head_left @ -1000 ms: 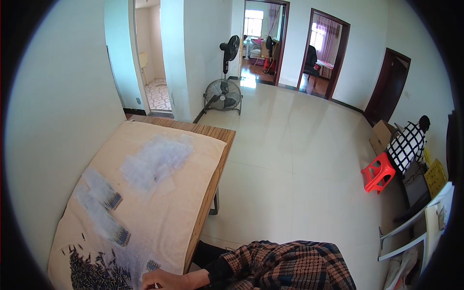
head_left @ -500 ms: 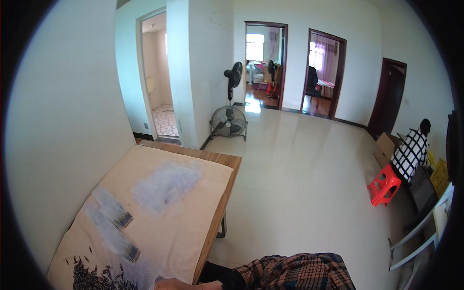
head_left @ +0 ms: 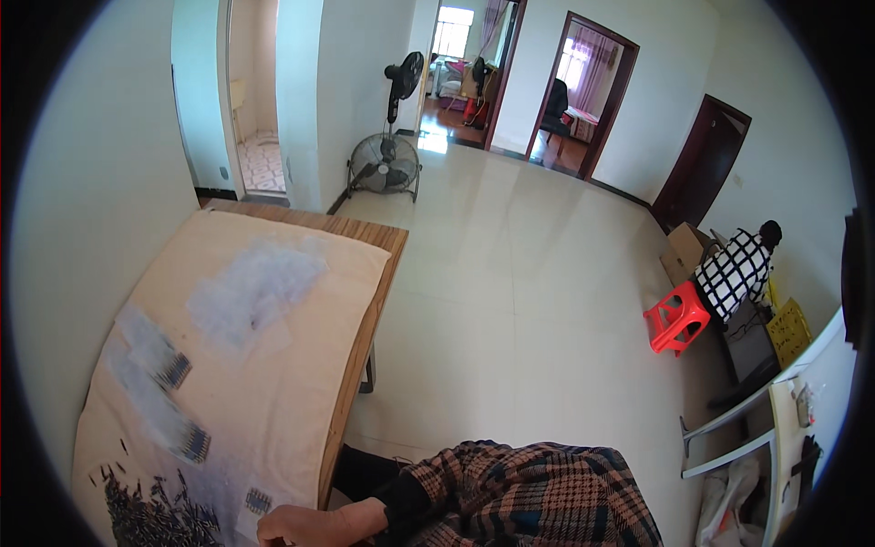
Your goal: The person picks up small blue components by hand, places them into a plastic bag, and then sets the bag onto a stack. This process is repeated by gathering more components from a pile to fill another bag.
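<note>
My right hand (head_left: 314, 525) reaches in from the lower right over the cloth-covered table, its fingers curled down at the edge of a small clear plastic bag (head_left: 246, 522). A short row of small dark pieces (head_left: 258, 500) shows at that bag's far end, just beyond my fingers. My fingertips are partly hidden by the hand. To the left of it lies a loose heap of small dark, thin pieces (head_left: 159, 515). My left hand is out of the picture.
Two filled clear packs (head_left: 193, 444) (head_left: 173, 369) lie left on the beige cloth (head_left: 301, 365). Farther back is a spread of clear bags (head_left: 255, 287). Two fans (head_left: 385, 169) stand beyond the table. At right, a person (head_left: 734, 273) is by a red stool (head_left: 677, 319) and a white chair (head_left: 743, 428).
The view has shifted, so the table and room sit farther left and higher. More of my right hand and the bag beside it now shows.
</note>
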`<move>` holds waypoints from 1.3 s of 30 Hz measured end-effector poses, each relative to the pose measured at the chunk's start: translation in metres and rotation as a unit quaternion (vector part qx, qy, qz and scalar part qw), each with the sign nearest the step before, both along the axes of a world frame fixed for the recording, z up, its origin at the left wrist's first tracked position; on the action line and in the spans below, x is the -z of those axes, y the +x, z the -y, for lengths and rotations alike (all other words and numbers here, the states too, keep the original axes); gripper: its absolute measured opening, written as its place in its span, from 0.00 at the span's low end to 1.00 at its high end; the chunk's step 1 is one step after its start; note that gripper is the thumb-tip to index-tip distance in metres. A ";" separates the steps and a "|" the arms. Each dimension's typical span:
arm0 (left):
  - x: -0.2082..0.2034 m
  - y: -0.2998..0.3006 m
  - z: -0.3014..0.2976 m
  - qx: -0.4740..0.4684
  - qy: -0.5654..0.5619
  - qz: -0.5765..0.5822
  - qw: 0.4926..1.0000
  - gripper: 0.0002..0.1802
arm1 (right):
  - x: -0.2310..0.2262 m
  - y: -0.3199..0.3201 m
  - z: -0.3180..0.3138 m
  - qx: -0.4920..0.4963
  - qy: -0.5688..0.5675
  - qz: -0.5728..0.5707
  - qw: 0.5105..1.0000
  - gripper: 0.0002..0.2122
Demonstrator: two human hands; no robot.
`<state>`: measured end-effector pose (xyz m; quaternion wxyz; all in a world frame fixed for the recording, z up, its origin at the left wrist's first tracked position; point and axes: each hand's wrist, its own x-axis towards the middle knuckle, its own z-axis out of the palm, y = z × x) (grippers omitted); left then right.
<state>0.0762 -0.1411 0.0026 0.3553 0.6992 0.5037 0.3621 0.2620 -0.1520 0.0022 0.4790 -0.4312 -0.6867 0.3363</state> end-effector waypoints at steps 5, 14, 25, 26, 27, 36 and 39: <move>-0.003 -0.010 0.015 -0.016 -0.017 -0.031 0.999 0.12 | 0.022 -0.016 -0.002 -0.015 0.050 -0.078 0.996 0.06; -0.013 0.025 0.006 -0.016 -0.184 0.168 0.968 0.03 | -0.003 0.024 0.009 -0.031 -0.141 -0.112 0.983 0.07; 0.005 0.032 0.015 0.041 -0.173 0.305 0.936 0.04 | 0.014 0.024 0.025 -0.013 -0.233 -0.257 0.938 0.07; 0.006 0.035 0.015 0.048 -0.172 0.301 0.937 0.04 | 0.014 0.026 0.026 -0.008 -0.227 -0.266 0.937 0.07; 0.006 0.038 0.015 0.055 -0.171 0.296 0.938 0.04 | 0.015 0.029 0.026 -0.007 -0.227 -0.265 0.937 0.07; 0.012 0.049 -0.012 0.028 -0.019 0.090 0.995 0.04 | 0.015 0.081 -0.001 0.078 -0.219 -0.129 0.964 0.05; 0.024 0.051 -0.030 0.029 0.084 0.023 0.996 0.06 | 0.021 0.090 -0.015 0.138 -0.185 -0.086 0.969 0.04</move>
